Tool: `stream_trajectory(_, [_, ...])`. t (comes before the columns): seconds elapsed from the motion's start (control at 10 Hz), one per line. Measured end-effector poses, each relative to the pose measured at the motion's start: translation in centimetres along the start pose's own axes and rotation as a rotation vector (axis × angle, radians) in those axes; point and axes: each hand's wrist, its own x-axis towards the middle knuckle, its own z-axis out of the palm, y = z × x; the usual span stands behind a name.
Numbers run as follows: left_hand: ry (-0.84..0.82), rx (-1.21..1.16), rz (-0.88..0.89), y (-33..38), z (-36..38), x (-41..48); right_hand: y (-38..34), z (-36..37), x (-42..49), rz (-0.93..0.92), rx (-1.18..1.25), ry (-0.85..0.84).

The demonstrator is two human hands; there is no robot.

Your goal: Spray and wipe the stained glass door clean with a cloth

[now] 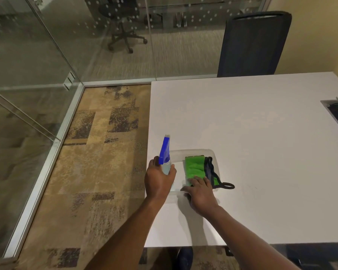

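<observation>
The job looks barely begun: the glass door [21,75] stands off to the left, well apart from the supplies, and nothing here shows spray or wiping on it yet. I can't make out the stain from this angle. Gathering the tools seems to be the step in hand; spraying and wiping are all still to do.

The left hand [159,180] is wrapped around the spray bottle [165,154], fingers closed on its clear body below the blue trigger head, holding it upright at the counter's [252,143] left edge. Just beside it sits a clear tray [211,152] holding the green cloth [194,165] and a dark strap [211,170]. The right hand [200,192] lies flat and spread, fingertips [195,181] touching the cloth's near end, not yet gripping it.
</observation>
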Motion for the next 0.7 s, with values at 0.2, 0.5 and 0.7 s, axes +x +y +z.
stream_trajectory(0.2, [0.010,0.033,-0.023,-0.7,0.5,-0.2,-0.1,-0.1,-0.1,-0.002,-0.017,-0.011])
stream_trajectory(0.5, [0.011,0.204,-0.042,-1.2,-0.7,-1.3,-1.2,-0.5,-0.9,-0.012,-0.096,-0.087])
stream_trajectory(0.7, [-0.091,0.304,-0.095,-3.1,-3.0,-2.8,-3.9,-0.3,-2.3,-0.133,0.028,0.133])
